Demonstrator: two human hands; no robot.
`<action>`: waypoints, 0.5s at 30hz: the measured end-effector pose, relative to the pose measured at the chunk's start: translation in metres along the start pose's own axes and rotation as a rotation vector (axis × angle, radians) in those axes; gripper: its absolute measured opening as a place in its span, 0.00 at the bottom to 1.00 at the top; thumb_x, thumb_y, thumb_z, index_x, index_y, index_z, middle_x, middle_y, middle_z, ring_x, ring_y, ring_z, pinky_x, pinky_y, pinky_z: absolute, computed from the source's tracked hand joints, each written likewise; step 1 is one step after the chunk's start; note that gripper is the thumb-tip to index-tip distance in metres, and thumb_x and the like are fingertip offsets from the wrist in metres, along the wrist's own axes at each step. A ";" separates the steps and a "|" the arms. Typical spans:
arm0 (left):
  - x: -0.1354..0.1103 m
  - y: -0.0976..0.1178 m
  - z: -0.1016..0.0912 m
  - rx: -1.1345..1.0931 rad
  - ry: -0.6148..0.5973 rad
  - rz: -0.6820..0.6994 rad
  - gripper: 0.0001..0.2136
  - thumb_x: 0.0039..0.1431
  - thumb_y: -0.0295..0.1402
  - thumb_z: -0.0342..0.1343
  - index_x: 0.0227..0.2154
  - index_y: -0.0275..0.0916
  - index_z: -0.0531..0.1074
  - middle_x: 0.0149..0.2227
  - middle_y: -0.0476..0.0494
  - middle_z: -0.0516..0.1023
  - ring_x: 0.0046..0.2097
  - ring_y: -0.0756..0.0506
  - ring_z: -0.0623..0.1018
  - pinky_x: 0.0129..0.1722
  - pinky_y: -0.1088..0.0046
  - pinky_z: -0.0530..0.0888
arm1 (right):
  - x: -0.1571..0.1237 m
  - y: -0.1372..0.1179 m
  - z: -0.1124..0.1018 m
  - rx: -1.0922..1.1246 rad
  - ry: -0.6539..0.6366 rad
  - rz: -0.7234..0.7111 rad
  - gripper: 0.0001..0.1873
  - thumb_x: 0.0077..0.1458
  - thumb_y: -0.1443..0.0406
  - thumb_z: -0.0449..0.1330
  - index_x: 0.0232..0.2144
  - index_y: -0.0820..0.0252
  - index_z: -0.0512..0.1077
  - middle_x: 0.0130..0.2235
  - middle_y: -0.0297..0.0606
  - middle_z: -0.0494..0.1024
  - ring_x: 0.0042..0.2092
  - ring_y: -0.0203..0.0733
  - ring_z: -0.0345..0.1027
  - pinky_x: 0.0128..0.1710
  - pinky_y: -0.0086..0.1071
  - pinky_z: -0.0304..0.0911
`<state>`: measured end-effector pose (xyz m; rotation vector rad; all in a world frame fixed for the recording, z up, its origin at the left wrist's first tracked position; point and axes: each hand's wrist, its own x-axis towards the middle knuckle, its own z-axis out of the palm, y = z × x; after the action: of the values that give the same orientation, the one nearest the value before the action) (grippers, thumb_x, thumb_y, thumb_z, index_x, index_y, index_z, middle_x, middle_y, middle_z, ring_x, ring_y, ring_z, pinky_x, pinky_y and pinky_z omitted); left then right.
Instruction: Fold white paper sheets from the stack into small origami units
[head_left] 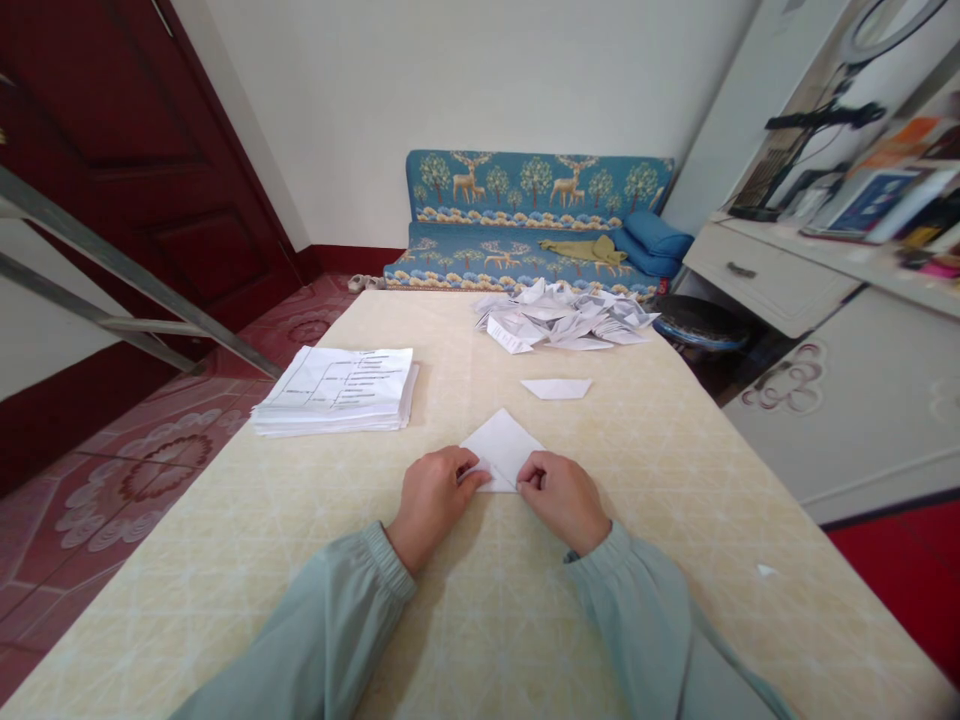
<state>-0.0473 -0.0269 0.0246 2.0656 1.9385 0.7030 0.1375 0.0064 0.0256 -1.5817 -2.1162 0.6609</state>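
A folded white paper (pixel 501 444) with a pointed far tip lies on the yellow table (pixel 675 480) right in front of me. My left hand (pixel 431 500) pinches its near left edge with curled fingers. My right hand (pixel 562 497) pinches the near right edge the same way. Both hands press the paper against the tabletop. A second small folded paper piece (pixel 556 388) rests a little farther off, untouched.
A stack of printed sheets (pixel 337 390) lies at the left. A heap of folded papers (pixel 562 318) sits at the far end. A tiny paper scrap (pixel 766 570) lies near the right edge. Beyond are a blue sofa (pixel 536 215), a stool (pixel 697 322) and a white cabinet (pixel 772 275).
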 end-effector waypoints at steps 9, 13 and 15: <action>0.002 0.000 0.004 0.051 0.003 -0.021 0.10 0.56 0.40 0.54 0.26 0.41 0.74 0.27 0.49 0.76 0.28 0.50 0.70 0.27 0.75 0.56 | -0.001 -0.001 0.000 -0.003 0.000 0.003 0.06 0.42 0.70 0.56 0.22 0.57 0.72 0.24 0.32 0.75 0.27 0.35 0.65 0.26 0.26 0.52; 0.003 0.001 0.005 0.036 0.027 -0.033 0.09 0.56 0.39 0.54 0.27 0.41 0.74 0.29 0.49 0.76 0.29 0.50 0.71 0.27 0.75 0.57 | -0.001 -0.001 0.000 -0.005 -0.001 0.003 0.06 0.42 0.70 0.56 0.22 0.57 0.73 0.24 0.32 0.75 0.27 0.35 0.66 0.26 0.26 0.52; 0.003 0.001 0.006 0.010 0.040 -0.046 0.08 0.55 0.39 0.55 0.27 0.41 0.74 0.29 0.49 0.76 0.29 0.50 0.71 0.27 0.75 0.58 | 0.000 -0.001 0.000 -0.008 -0.002 0.004 0.06 0.42 0.70 0.56 0.22 0.56 0.73 0.24 0.32 0.75 0.27 0.35 0.66 0.26 0.26 0.52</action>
<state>-0.0434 -0.0227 0.0209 2.0200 2.0084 0.7317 0.1371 0.0058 0.0261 -1.5907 -2.1202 0.6572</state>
